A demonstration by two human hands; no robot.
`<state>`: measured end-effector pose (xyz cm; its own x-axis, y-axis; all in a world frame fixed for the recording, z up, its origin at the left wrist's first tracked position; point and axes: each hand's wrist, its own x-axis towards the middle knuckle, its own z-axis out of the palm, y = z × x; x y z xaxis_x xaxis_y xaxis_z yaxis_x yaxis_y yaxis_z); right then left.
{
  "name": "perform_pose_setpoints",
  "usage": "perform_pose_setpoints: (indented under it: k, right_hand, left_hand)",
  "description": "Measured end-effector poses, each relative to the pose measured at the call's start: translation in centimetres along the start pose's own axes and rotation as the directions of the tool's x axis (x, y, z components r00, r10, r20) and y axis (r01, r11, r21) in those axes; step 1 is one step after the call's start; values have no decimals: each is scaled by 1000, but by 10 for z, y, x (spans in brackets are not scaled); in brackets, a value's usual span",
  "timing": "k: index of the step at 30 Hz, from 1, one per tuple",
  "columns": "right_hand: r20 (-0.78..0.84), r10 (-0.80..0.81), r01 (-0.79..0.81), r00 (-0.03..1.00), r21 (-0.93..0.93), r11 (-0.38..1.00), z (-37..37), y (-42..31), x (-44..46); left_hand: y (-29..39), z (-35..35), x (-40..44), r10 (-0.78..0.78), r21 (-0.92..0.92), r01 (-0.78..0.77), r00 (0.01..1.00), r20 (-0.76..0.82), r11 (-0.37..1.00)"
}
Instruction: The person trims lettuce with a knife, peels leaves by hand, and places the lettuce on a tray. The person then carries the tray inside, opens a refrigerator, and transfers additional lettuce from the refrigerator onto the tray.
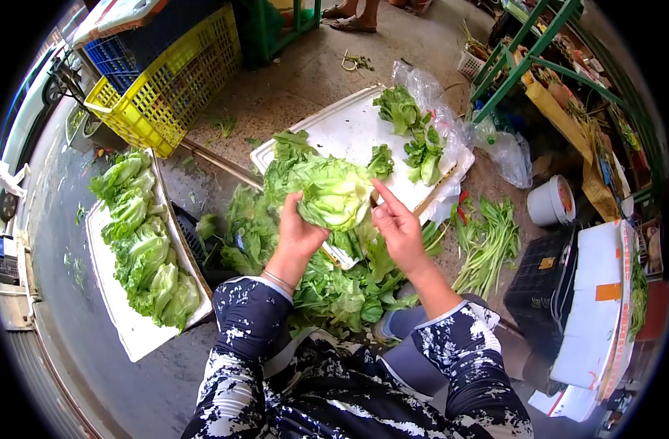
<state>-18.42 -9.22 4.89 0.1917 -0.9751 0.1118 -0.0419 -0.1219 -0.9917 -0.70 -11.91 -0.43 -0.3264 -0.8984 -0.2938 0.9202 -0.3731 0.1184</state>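
Note:
A head of lettuce [323, 192] is held up in front of me, above a white foam board [342, 135]. My left hand [299, 233] grips it from the left and below, thumb up against the leaves. At its right end, my right hand [399, 227] has the index finger stretched to the cut base, with the thumb apart from it and the other fingers curled. Smaller green leaves [426, 150] lie on the board's right part. Loose leaves [342, 293] are piled below my hands. On the left, several lettuce heads [148, 245] lie in a row on another white board [115, 307].
Yellow crate [173, 88] at the upper left. A person's feet [353, 22] stand at the top. Clear plastic bags [510, 157], a white bucket [550, 201], a black crate [539, 278] and a green metal frame [525, 62] are at the right. Long-stemmed greens [492, 245] lie on the floor.

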Motion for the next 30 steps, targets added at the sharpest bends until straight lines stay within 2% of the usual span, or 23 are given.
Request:
perform_pose_setpoints:
  k: [2,6,8,11,18,20,21,23,24,25,28,30]
  right_hand:
    - [33,-91,92,995,-32,995,5,5,3]
    - [3,-112,112,994,-26,993,9,6,10]
    - [39,-150,154,988,-152,976,10,4,13]
    - [36,-140,144,990,-221,964,11,-3,15]
    - [62,-65,74,996,-159,985,10,-4,24]
    - [31,-206,208,978,-235,949,11,-4,25]
    - [29,-206,207,978,-236,950,10,-3,27]
    - [-15,-156,154,988,-96,984,4,2,31]
    - [-16,-155,153,988,-96,984,2,4,29]
    - [-25,-70,70,997,29,997,0,6,28]
    - [39,76,-82,996,200,976,-6,12,27]
    - [16,39,-40,999,135,990,2,8,24]
  left_hand:
    - [-1,-2,3,9,-14,-9,1000,-15,1000]
    - [0,-3,8,4,-65,-7,999,-42,998]
    - [2,-1,9,-11,-100,7,999,-43,995]
    - [5,0,8,-46,-84,41,998,-53,996]
    - [12,0,6,-57,-60,52,995,-87,997]
    - [14,2,3,-55,-44,51,994,-93,998]
    - [14,3,2,-63,-45,59,994,-92,997]
    - [13,5,0,-66,-59,62,996,-67,996]
    - [12,5,-1,-67,-59,64,996,-66,996]
    - [13,6,0,-57,-64,54,997,-50,996]
    - [13,6,2,-39,-93,36,999,-23,995]
    - [12,6,1,-31,-56,30,999,-31,998]
